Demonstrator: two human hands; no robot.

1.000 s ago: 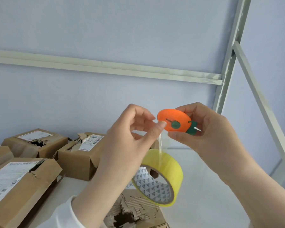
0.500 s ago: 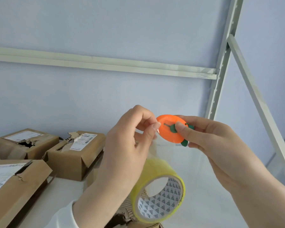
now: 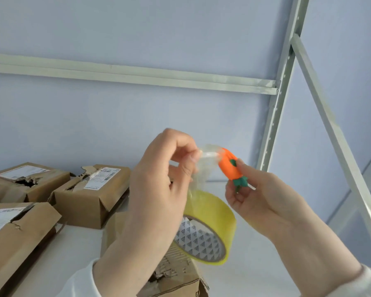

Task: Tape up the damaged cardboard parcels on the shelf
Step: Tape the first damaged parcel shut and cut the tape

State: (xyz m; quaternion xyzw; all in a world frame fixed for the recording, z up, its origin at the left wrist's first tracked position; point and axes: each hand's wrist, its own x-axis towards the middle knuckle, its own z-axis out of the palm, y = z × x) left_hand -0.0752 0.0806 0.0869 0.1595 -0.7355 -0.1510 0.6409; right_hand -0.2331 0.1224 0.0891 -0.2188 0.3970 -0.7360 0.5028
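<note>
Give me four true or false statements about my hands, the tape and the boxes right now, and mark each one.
1. The left hand pinches a strip of clear tape. True.
2. The right hand holds scissors. False: it holds an orange carrot-shaped cutter.
3. The tape roll sits in the right hand. False: it hangs tilted from the strip, below the left hand.
4. The parcel with the barcode label is torn open at the top. True.

left hand (image 3: 159,189) raised, pinches tape end (image 3: 206,155) | right hand (image 3: 257,203) raised, grips cutter (image 3: 229,166)
</note>
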